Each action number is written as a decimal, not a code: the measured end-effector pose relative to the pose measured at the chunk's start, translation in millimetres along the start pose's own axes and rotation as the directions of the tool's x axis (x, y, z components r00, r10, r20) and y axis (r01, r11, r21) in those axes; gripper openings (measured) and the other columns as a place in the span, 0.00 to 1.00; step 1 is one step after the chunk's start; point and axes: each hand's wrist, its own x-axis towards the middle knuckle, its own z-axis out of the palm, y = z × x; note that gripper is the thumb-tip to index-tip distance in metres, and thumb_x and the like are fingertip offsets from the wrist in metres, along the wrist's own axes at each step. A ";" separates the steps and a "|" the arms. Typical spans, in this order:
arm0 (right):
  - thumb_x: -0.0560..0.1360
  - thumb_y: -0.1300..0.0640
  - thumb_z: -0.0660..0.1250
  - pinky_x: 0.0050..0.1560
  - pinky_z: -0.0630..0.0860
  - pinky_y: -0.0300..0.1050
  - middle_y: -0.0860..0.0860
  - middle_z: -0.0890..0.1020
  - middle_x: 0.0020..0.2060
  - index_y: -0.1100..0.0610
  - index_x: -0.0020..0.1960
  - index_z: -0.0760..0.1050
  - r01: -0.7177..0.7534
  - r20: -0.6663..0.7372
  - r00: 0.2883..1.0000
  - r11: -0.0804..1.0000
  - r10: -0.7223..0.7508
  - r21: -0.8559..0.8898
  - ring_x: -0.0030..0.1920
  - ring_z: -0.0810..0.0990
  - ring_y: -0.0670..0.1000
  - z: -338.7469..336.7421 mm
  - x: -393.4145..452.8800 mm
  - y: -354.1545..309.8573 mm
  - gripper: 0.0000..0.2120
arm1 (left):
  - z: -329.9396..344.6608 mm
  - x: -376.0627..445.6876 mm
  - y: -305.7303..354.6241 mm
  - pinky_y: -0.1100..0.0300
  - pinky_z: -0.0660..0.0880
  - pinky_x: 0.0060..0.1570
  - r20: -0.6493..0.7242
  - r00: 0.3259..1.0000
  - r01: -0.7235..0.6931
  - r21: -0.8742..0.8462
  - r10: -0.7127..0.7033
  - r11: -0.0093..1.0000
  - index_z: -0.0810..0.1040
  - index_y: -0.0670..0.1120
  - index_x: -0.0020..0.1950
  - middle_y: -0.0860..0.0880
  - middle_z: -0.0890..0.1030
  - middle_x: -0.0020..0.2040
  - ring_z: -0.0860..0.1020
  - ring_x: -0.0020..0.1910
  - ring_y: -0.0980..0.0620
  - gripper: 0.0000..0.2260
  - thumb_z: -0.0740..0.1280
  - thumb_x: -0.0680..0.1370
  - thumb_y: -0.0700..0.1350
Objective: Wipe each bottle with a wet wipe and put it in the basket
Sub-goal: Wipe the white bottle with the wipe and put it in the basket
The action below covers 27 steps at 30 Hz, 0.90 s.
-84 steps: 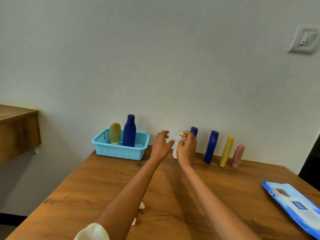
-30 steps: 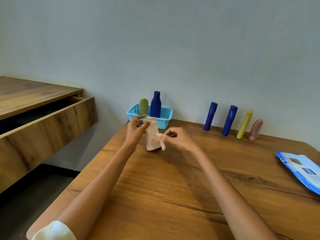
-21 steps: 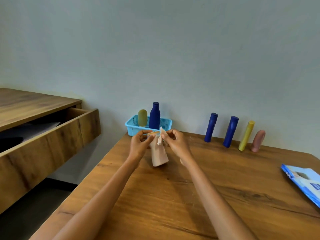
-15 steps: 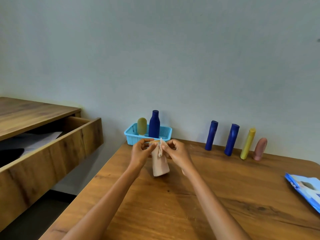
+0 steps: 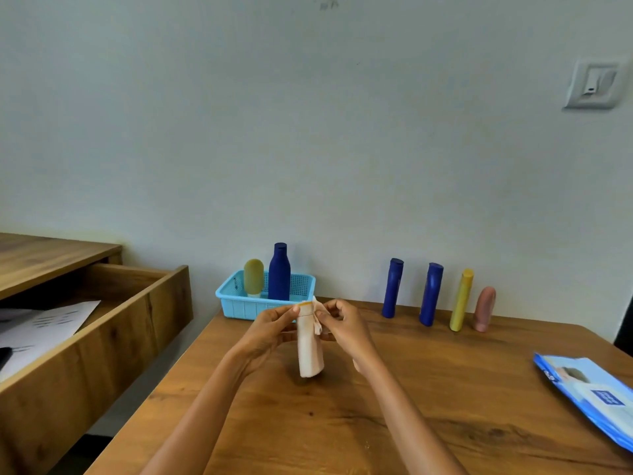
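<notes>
A pale peach bottle [image 5: 310, 351] stands upright on the wooden table [image 5: 428, 399] in front of me. My left hand [image 5: 270, 329] pinches its orange-rimmed top. My right hand [image 5: 342, 323] pinches a small white wet wipe [image 5: 318, 315] against the bottle's neck. Behind them the light blue basket [image 5: 239, 305] holds an olive bottle [image 5: 253, 277] and a dark blue bottle [image 5: 279, 271]. Along the wall stand two blue bottles [image 5: 392, 287] [image 5: 431, 294], a yellow bottle [image 5: 461, 299] and a pink bottle [image 5: 484, 308].
A blue wet-wipe pack [image 5: 592, 395] lies at the table's right edge. To the left an open wooden drawer [image 5: 102, 341] holds papers [image 5: 44, 323]. A wall switch [image 5: 594, 84] is at the upper right.
The peach bottle came from the row by the wall to the table in front of me. In the last second my right hand brought the wipe up to its neck.
</notes>
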 end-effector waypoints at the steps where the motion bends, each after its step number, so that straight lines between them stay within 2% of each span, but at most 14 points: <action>1: 0.76 0.52 0.66 0.38 0.79 0.35 0.46 0.80 0.46 0.51 0.49 0.75 -0.008 0.005 1.000 1.000 0.008 0.008 0.47 0.80 0.44 -0.4 0.5 0.2 0.04 | -0.3 0.7 -0.2 0.59 0.79 0.46 0.007 1.000 0.006 0.003 -0.006 1.000 0.84 0.48 0.52 0.45 0.83 0.52 0.81 0.53 0.49 0.13 0.69 0.71 0.51; 3: 0.76 0.53 0.67 0.42 0.81 0.40 0.48 0.80 0.47 0.52 0.48 0.75 -0.016 0.019 1.000 1.000 0.015 0.020 0.48 0.80 0.45 -1.1 0.2 -0.4 0.04 | 0.4 1.3 -0.7 0.59 0.79 0.45 0.009 1.000 0.018 0.007 -0.018 1.000 0.81 0.46 0.55 0.45 0.83 0.52 0.81 0.53 0.48 0.16 0.70 0.70 0.51; 6: 0.75 0.53 0.67 0.45 0.82 0.43 0.49 0.80 0.48 0.54 0.50 0.75 -0.016 0.035 0.999 1.000 0.015 0.004 0.49 0.80 0.47 -2.2 -1.0 -3.1 0.06 | 3.3 0.3 -3.1 0.59 0.79 0.43 0.000 1.000 0.025 -0.031 -0.025 0.999 0.80 0.45 0.55 0.44 0.84 0.52 0.82 0.52 0.48 0.17 0.71 0.69 0.49; 16: 0.76 0.53 0.67 0.39 0.80 0.38 0.52 0.82 0.47 0.58 0.51 0.76 0.048 -0.017 0.999 0.998 -0.047 0.051 0.46 0.81 0.48 -28.2 0.6 -18.8 0.09 | 28.9 4.1 16.7 0.56 0.80 0.45 0.081 0.997 0.001 -0.179 0.013 0.984 0.73 0.42 0.62 0.46 0.84 0.48 0.82 0.49 0.48 0.22 0.70 0.69 0.44; 20: 0.75 0.51 0.68 0.45 0.81 0.44 0.51 0.82 0.47 0.59 0.52 0.78 0.092 -0.116 0.989 0.996 -0.092 -0.003 0.47 0.81 0.49 -37.7 4.1 -21.7 0.12 | 48.3 10.0 23.6 0.57 0.80 0.42 0.054 0.998 -0.032 -0.208 0.045 0.978 0.74 0.43 0.60 0.46 0.83 0.47 0.83 0.46 0.50 0.19 0.68 0.70 0.44; 22: 0.74 0.50 0.69 0.44 0.79 0.41 0.48 0.82 0.44 0.57 0.50 0.80 0.141 -0.191 0.969 0.986 -0.155 -0.086 0.45 0.79 0.46 -40.2 5.6 -23.0 0.11 | 59.6 13.9 25.4 0.57 0.80 0.40 0.017 0.999 -0.039 -0.224 0.044 0.974 0.75 0.44 0.60 0.45 0.83 0.47 0.83 0.45 0.50 0.19 0.68 0.70 0.46; 24: 0.72 0.49 0.70 0.40 0.75 0.35 0.44 0.82 0.41 0.52 0.46 0.81 0.203 -0.204 0.952 0.969 -0.229 -0.141 0.42 0.79 0.43 -44.4 6.5 -26.6 0.08 | 68.4 18.4 26.8 0.58 0.79 0.39 -0.028 0.999 -0.046 -0.244 0.040 0.969 0.76 0.43 0.59 0.45 0.83 0.46 0.82 0.44 0.50 0.19 0.68 0.70 0.46; 27: 0.70 0.48 0.72 0.39 0.71 0.31 0.41 0.80 0.40 0.47 0.42 0.80 0.218 -0.069 0.969 0.950 -0.239 -0.225 0.43 0.79 0.40 -57.0 7.2 -32.0 0.05 | 75.0 25.0 29.7 0.59 0.79 0.37 -0.089 0.995 -0.075 -0.273 0.052 0.959 0.76 0.42 0.59 0.46 0.83 0.44 0.82 0.42 0.50 0.21 0.69 0.69 0.47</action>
